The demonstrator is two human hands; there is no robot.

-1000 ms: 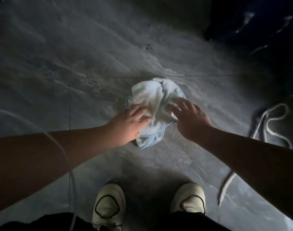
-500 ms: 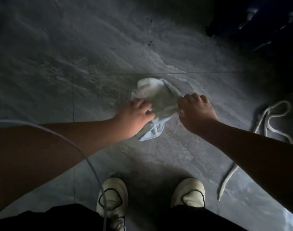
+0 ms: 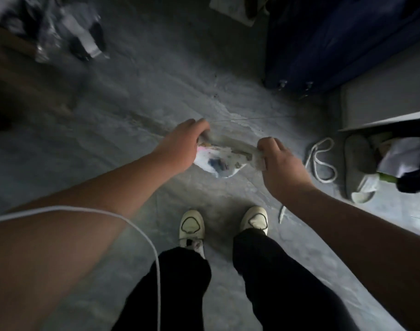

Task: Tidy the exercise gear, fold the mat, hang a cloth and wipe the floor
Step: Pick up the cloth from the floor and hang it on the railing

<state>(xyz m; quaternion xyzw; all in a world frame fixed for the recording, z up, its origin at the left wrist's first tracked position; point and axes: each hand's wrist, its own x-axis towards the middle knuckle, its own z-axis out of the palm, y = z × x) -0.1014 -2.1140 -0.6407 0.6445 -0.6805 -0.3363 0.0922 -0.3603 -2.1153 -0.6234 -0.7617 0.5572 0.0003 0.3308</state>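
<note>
1. The left hand [image 3: 180, 146] has its fingers curled round the left end of a pale cloth [image 3: 224, 158], gripping it with the knuckles turned up.
2. The right hand [image 3: 279, 163] pinches the right end of the same cloth, with the fingers bent over its top edge.
3. The cloth is stretched between the two hands, held in front of the person and above the grey floor [image 3: 156, 91]. Its top edge looks grubby, and the lower part sags in a pale fold with faint pink and blue marks.
4. Whether the hanging fold touches the floor cannot be told from this view.
5. Near the bottom of the view stand two white shoes [image 3: 192, 226] on the floor, with black trouser legs [image 3: 275, 278] above them.
6. A thin white cable [image 3: 142, 232] curves across the left forearm and drops down past the left leg.
7. To the right of the right hand, a white rope [image 3: 321, 158] lies in loose loops on the floor, well apart from the cloth.
8. Just right of the rope lies a grey slipper [image 3: 359, 168], beside a heap of light and dark items at the right edge.
9. Far right stands a dark blue object [image 3: 335, 44]; its kind is not clear.
10. Far left there is a blurred pile of dark and shiny things [image 3: 68, 32].
</note>
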